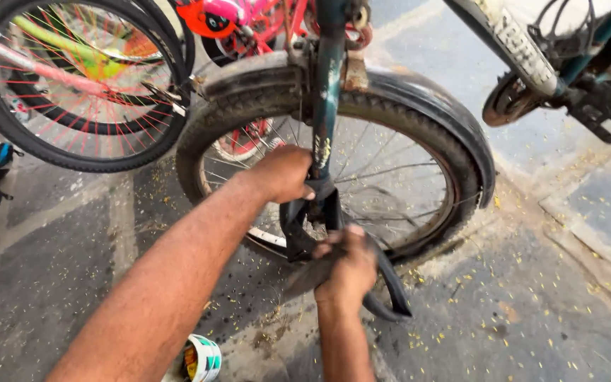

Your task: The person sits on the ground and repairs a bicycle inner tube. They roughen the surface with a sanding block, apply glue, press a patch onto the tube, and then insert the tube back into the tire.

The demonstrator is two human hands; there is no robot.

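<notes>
**Both hands on a black inner tube at the bicycle wheel**

Here the left hand [283,173] has its fingers curled tight around the dark fork leg [325,106] and the top of the black inner tube [298,226], near the wheel's hub. The right hand [348,269], at five o'clock from the left, pinches the tube's lower loop with fingers pressed together. The tube hangs in front of the bicycle wheel [419,141]. At seven o'clock, a small tin [201,359] sits on the floor [532,304].
</notes>
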